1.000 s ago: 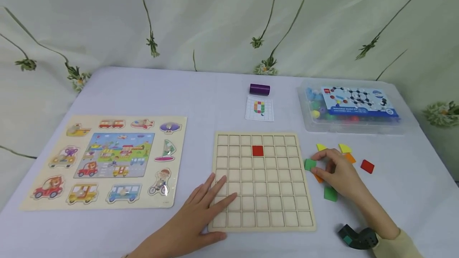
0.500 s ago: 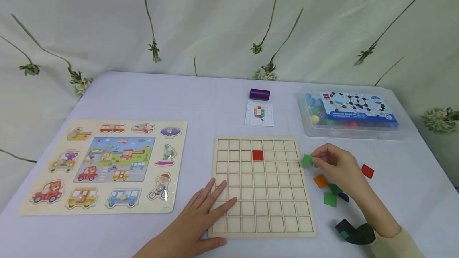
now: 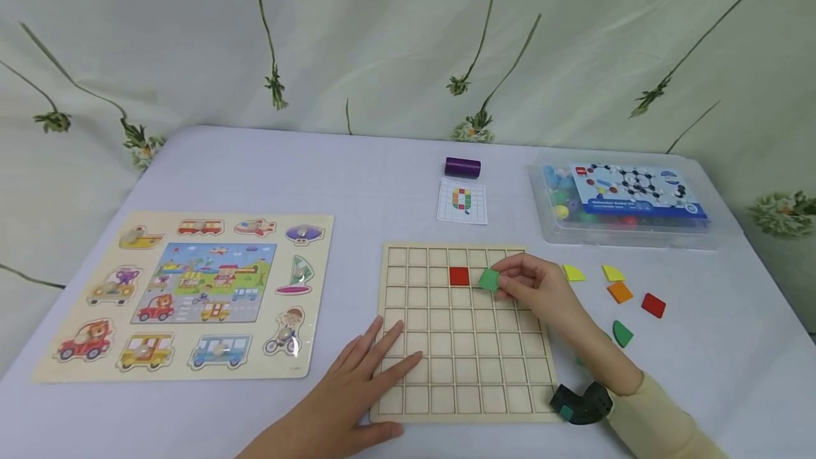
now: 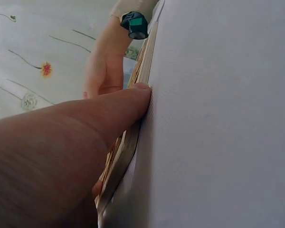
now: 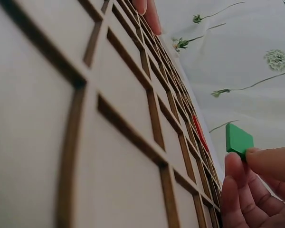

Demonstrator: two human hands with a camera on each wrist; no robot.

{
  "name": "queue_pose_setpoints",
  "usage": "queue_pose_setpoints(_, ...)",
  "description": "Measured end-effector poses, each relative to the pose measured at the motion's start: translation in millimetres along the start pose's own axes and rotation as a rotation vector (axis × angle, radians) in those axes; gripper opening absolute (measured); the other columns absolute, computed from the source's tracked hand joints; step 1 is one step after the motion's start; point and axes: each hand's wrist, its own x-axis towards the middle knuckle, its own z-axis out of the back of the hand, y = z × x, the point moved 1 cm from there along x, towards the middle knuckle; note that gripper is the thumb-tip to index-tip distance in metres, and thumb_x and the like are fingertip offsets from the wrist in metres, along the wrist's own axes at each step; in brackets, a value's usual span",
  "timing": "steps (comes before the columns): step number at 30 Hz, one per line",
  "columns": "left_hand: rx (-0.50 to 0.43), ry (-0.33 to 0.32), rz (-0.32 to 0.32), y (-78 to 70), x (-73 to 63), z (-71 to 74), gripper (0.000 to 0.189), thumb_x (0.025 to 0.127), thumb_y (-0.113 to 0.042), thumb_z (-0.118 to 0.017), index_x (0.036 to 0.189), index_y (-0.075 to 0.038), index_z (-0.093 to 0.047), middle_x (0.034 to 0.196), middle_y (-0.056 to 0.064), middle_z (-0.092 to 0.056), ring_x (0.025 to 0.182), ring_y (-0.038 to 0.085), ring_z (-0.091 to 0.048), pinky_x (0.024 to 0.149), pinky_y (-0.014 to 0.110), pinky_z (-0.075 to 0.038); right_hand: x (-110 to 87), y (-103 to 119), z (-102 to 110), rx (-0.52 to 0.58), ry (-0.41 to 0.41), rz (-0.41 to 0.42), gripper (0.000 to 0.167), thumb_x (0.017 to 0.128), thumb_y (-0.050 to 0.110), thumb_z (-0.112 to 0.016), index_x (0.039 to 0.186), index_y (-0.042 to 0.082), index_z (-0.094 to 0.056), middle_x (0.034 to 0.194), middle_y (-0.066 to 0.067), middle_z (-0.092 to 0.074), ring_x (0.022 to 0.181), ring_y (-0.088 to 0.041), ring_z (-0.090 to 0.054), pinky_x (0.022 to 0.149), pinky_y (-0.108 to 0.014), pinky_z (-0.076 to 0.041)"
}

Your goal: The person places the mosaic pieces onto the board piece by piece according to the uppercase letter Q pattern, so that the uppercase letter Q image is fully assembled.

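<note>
My right hand (image 3: 532,287) pinches a green square tile (image 3: 489,280) between thumb and fingers, over the upper part of a wooden grid board (image 3: 440,367). In the right wrist view the green tile (image 5: 239,138) is tilted and raised off the grid. One red square tile (image 3: 459,275) sits in a cell of the second row, just left of the green one. My left hand (image 3: 347,392) rests with spread fingers on the board's lower left side, its thumb at the front edge. The left wrist view shows that thumb (image 4: 128,102) against the board's side.
Right of the board lie loose tiles: yellow quarter-rounds (image 3: 574,273), an orange square (image 3: 620,292), a red square (image 3: 653,305) and a green quarter-round (image 3: 622,333). Behind are a pattern card (image 3: 462,212), a purple cylinder (image 3: 462,168) and a clear box (image 3: 627,232). A picture puzzle (image 3: 242,367) lies left.
My right hand has carried the green square tile left from beside the board to over its grid, near the red tile. The left hand has stayed on the board.
</note>
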Motion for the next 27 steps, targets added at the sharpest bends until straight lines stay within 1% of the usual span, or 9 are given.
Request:
queue_pose_setpoints(5,-0.017,0.021,0.022,1.6,0.8,0.4,0.072,0.086,-0.053,-0.057,0.148,-0.026,-0.03,0.156,0.006,-0.005,0.14,0.03,0.005,0.106,0.027,0.008,0.9,-4.0,-4.0,-0.176,0.002,0.053,0.011,0.087,0.002,-0.064,0.098,0.003,-0.067,0.081,-0.005,-0.064,0.066,-0.018,-0.058,0.06,-0.024,-0.049)
queue_pose_setpoints(8,-0.043,0.043,0.044,1.3,0.7,0.5,0.071,0.087,-0.055,-0.055,0.148,-0.028,-0.029,0.156,0.005,-0.005,0.14,0.028,0.006,0.109,0.04,-0.002,-0.7,-5.5,-6.3,-0.275,-0.004,0.112,0.01,0.085,0.002,-0.067,0.094,0.007,-0.069,0.077,0.001,-0.064,0.063,-0.016,-0.056,0.057,-0.024,-0.048)
queue_pose_setpoints(10,-0.055,0.054,0.053,1.0,0.9,0.5,0.071,0.087,-0.056,-0.053,0.148,-0.028,-0.029,0.156,0.005,-0.004,0.14,0.028,0.007,0.107,0.051,-0.011,-1.5,-6.6,-7.4,-0.322,-0.008,0.154,0.011,0.084,0.002,-0.068,0.092,0.009,-0.069,0.076,0.004,-0.063,0.063,-0.015,-0.056,0.057,-0.025,-0.048)
queue_pose_setpoints(12,-0.052,0.059,0.056,0.8,1.6,0.6,0.071,0.088,-0.057,-0.051,0.148,-0.029,-0.028,0.156,0.005,-0.004,0.14,0.027,0.007,0.104,0.057,-0.017,-1.4,-7.6,-8.1,-0.354,-0.009,0.189,0.011,0.083,0.002,-0.069,0.091,0.01,-0.07,0.075,0.006,-0.063,0.063,-0.013,-0.056,0.057,-0.025,-0.048)
queue_pose_setpoints(14,-0.051,0.058,0.056,0.3,1.5,-0.2,0.07,0.088,-0.057,-0.051,0.148,-0.029,-0.028,0.156,0.004,-0.003,0.14,0.027,0.008,0.105,0.053,-0.015,-2.2,-8.6,-8.6,-0.38,-0.011,0.214,0.013,0.083,0.001,-0.07,0.09,0.011,-0.07,0.076,0.008,-0.063,0.064,-0.012,-0.055,0.058,-0.025,-0.048)
queue_pose_setpoints(19,-0.023,0.021,0.03,0.6,1.5,-1.1,0.072,0.086,-0.055,-0.055,0.148,-0.027,-0.03,0.156,0.006,-0.006,0.14,0.027,0.006,0.105,0.031,0.004,-2.0,-8.6,-8.2,-0.431,-0.015,0.248,0.015,0.081,0.0,-0.071,0.09,0.013,-0.071,0.081,0.008,-0.059,0.069,-0.012,-0.053,0.061,-0.024,-0.046)
queue_pose_setpoints(21,-0.018,0.019,0.026,0.6,1.4,-1.1,0.072,0.086,-0.054,-0.056,0.148,-0.027,-0.03,0.156,0.006,-0.006,0.14,0.027,0.006,0.104,0.026,0.009,-2.2,-8.2,-7.9,-0.448,-0.014,0.248,0.015,0.081,0.0,-0.071,0.09,0.013,-0.072,0.082,0.008,-0.058,0.07,-0.012,-0.052,0.062,-0.024,-0.046)
queue_pose_setpoints(24,-0.027,0.021,0.03,0.2,0.7,-0.5,0.072,0.086,-0.053,-0.057,0.148,-0.027,-0.03,0.156,0.005,-0.005,0.14,0.027,0.007,0.104,0.025,0.009,-2.3,-7.2,-8.8,-0.468,-0.01,0.248,0.015,0.081,0.0,-0.071,0.091,0.011,-0.073,0.085,0.007,-0.057,0.071,-0.012,-0.051,0.061,-0.024,-0.045)
queue_pose_setpoints(27,-0.04,0.03,0.045,-0.8,-0.1,-0.3,0.071,0.087,-0.053,-0.056,0.148,-0.028,-0.03,0.156,0.004,-0.004,0.14,0.026,0.008,0.105,0.029,0.005,-2.9,-6.3,-10.0,-0.483,-0.003,0.25,0.015,0.081,-0.001,-0.07,0.093,0.009,-0.074,0.087,0.006,-0.057,0.072,-0.012,-0.05,0.061,-0.024,-0.045)
